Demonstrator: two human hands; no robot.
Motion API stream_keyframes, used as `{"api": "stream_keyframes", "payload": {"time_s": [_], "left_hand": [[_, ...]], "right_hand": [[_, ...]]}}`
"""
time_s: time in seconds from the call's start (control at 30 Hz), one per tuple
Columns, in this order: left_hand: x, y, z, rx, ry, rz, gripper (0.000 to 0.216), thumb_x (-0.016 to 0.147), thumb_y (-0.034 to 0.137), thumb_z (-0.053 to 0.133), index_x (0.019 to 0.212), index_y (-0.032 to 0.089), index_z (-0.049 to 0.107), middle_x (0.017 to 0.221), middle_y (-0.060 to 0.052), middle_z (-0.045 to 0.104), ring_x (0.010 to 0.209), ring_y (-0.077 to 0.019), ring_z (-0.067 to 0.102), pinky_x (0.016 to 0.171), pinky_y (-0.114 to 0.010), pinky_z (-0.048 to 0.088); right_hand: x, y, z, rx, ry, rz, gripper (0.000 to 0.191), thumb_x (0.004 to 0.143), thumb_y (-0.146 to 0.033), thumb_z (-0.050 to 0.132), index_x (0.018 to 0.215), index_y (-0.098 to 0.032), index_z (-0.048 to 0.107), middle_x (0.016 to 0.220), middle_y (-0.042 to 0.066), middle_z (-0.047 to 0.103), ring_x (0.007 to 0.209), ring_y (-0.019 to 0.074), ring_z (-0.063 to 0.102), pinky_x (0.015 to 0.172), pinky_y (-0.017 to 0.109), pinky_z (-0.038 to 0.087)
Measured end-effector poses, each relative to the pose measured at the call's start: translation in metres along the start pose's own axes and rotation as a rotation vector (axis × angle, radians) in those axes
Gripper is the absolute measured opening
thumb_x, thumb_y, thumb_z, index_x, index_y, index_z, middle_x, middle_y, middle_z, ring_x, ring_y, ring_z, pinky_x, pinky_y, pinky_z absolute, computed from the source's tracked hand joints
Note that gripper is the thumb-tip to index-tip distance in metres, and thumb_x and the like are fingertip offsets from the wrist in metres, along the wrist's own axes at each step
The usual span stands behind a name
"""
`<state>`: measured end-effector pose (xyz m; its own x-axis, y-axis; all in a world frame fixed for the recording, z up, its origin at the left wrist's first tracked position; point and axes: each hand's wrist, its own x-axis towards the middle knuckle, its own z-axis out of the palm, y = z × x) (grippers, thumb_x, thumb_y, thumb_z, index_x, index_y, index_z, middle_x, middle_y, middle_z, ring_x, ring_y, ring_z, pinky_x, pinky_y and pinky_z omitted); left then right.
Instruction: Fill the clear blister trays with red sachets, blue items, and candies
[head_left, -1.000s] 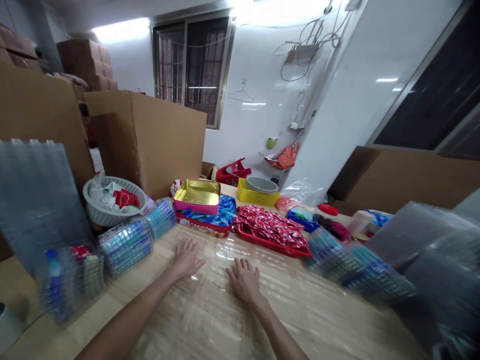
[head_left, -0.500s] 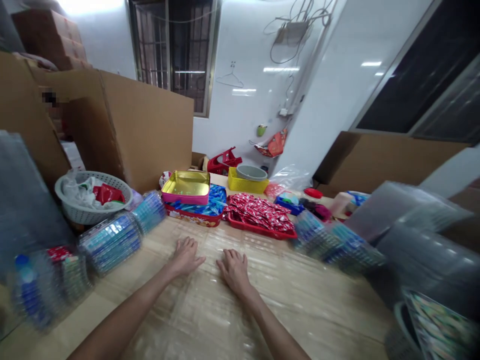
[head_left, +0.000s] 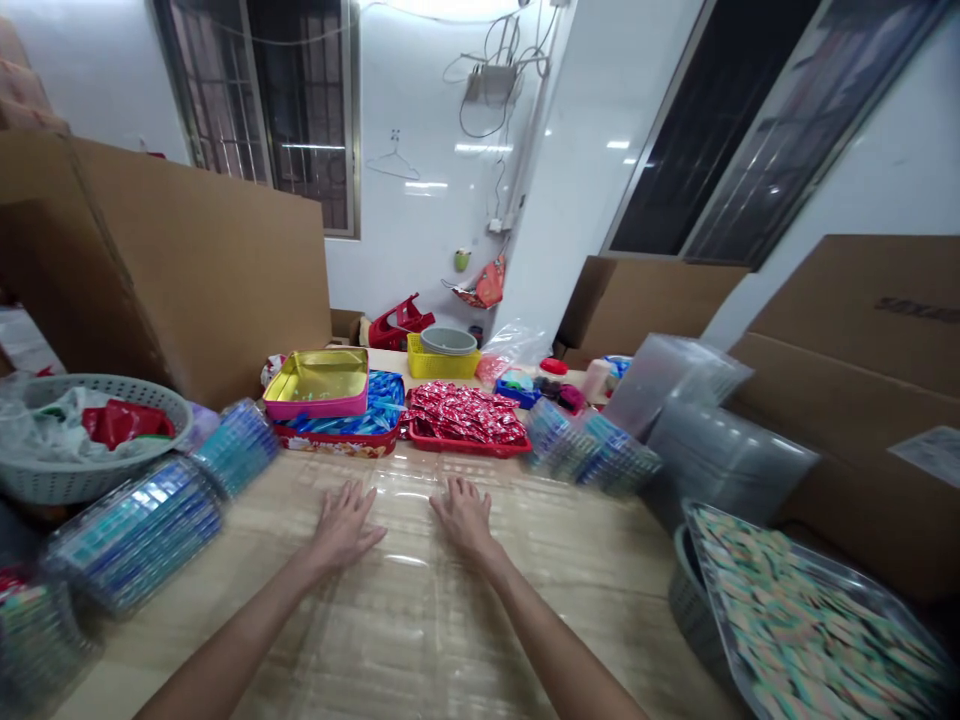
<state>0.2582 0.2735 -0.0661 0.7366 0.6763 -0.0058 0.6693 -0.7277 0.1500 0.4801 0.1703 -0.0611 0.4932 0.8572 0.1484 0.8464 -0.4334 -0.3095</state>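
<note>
Both palms face down on a table (head_left: 390, 640) covered with clear, shiny plastic. My left hand (head_left: 345, 525) lies with its fingers spread and holds nothing. To its right, my right hand (head_left: 463, 515) also rests flat with fingers apart, empty. Beyond my hands stands a red tray (head_left: 472, 447) heaped with shiny red-and-white packets (head_left: 469, 412). Left of it, a red tin (head_left: 337, 442) holds blue packets (head_left: 386, 400), and a pink tin with a gold inside (head_left: 319, 385) sits on top of them.
Stacked clear plastic trays with blue pieces (head_left: 139, 530) line the left side; more blue stacks (head_left: 592, 445) stand at right. A grey basket (head_left: 90, 480) holds plastic bags. A metal tray (head_left: 817, 620) of pastel pieces rests on a bin at right. A yellow basket (head_left: 442, 362) stands behind.
The view has swung to the right, bringing the metal tray of pastel pieces and a large carton into fuller sight. My hands stay flat on the table, slightly farther apart in the picture.
</note>
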Motion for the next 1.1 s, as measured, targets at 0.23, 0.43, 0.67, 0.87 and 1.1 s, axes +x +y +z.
{"api": "stream_keyframes", "payload": {"time_s": [0.23, 0.43, 0.67, 0.87, 1.1], "left_hand": [[0.003, 0.013, -0.001, -0.001, -0.029, -0.048, 0.076, 0.084, 0.063, 0.034, 0.143, 0.015, 0.031, 0.153, -0.020, 0.020, 0.140, -0.0381, 0.017, 0.110, -0.059, 0.013], [0.002, 0.016, -0.004, 0.012, -0.030, -0.073, 0.075, 0.084, 0.061, 0.035, 0.143, 0.015, 0.032, 0.154, -0.019, 0.019, 0.141, -0.0380, 0.017, 0.109, -0.060, 0.013], [-0.016, -0.003, -0.013, 0.035, -0.072, -0.136, 0.075, 0.084, 0.061, 0.033, 0.146, 0.019, 0.022, 0.155, -0.017, 0.015, 0.142, -0.0355, 0.010, 0.109, -0.060, 0.013], [-0.026, -0.011, -0.016, 0.057, -0.090, -0.203, 0.075, 0.084, 0.060, 0.033, 0.146, 0.017, 0.023, 0.154, -0.018, 0.016, 0.142, -0.0368, 0.010, 0.108, -0.061, 0.013], [-0.024, -0.004, -0.011, 0.072, -0.030, -0.215, 0.073, 0.085, 0.057, 0.033, 0.145, 0.017, 0.027, 0.154, -0.019, 0.018, 0.141, -0.0379, 0.012, 0.107, -0.063, 0.015]], "right_hand": [[-0.016, 0.002, 0.004, 0.024, -0.027, -0.056, 0.042, 0.089, -0.042, 0.048, 0.124, -0.019, 0.052, 0.135, 0.013, 0.050, 0.129, 0.0331, 0.036, 0.104, 0.057, 0.022], [-0.023, 0.008, -0.005, 0.018, -0.012, -0.066, 0.048, 0.087, -0.044, 0.051, 0.129, -0.020, 0.049, 0.139, 0.010, 0.047, 0.132, 0.0280, 0.034, 0.108, 0.049, 0.022], [-0.025, 0.056, -0.026, -0.030, 0.015, 0.108, 0.058, 0.089, -0.050, 0.045, 0.137, -0.018, 0.042, 0.148, 0.019, 0.031, 0.137, 0.0350, 0.022, 0.106, 0.060, 0.013], [-0.022, 0.084, -0.033, -0.050, -0.066, 0.176, 0.058, 0.086, -0.058, 0.044, 0.130, -0.021, 0.050, 0.148, 0.020, 0.030, 0.137, 0.0389, 0.022, 0.101, 0.063, 0.017], [-0.031, 0.080, -0.028, -0.063, -0.042, 0.150, 0.047, 0.089, -0.054, 0.042, 0.116, -0.018, 0.059, 0.148, 0.018, 0.031, 0.138, 0.0355, 0.020, 0.104, 0.061, 0.013]]}}
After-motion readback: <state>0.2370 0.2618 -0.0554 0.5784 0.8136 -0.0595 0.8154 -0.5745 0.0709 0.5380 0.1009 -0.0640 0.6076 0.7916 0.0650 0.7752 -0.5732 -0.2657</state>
